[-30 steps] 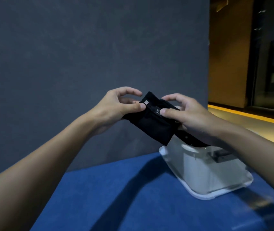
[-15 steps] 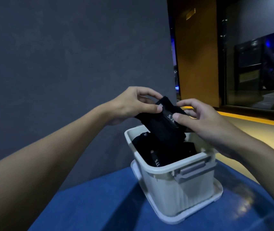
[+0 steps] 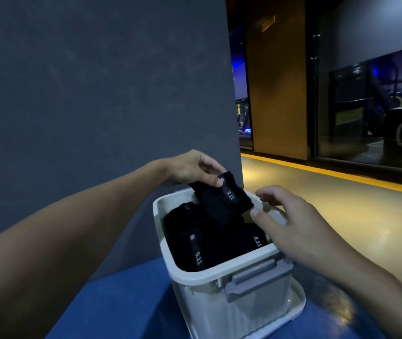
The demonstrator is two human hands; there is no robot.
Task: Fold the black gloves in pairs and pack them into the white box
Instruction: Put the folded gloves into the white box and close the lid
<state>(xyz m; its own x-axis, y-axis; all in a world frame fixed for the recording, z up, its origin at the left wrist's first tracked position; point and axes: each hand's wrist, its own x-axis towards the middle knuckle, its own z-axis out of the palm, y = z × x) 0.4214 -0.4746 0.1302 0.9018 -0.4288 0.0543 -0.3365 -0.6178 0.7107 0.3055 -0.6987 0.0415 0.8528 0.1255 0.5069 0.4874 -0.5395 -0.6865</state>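
Note:
A white box (image 3: 222,272) stands on the blue table, with several folded black gloves (image 3: 195,241) marked "5.11" inside. My left hand (image 3: 192,168) pinches the top corner of a folded black glove pair (image 3: 222,199), which hangs tilted over the far part of the box with its lower end among the packed gloves. My right hand (image 3: 290,223) hovers over the box's right rim with fingers spread, its thumb tip just beside the folded pair and holding nothing.
The box sits on its white lid (image 3: 295,307) on the blue table (image 3: 121,304). A dark grey partition wall (image 3: 97,94) rises right behind the table. To the right lies a lit floor with a yellow stripe (image 3: 342,172).
My right hand has let go of the folded pair and opened. My left hand has lowered the pair into the box. The camera view has tilted down and toward the box.

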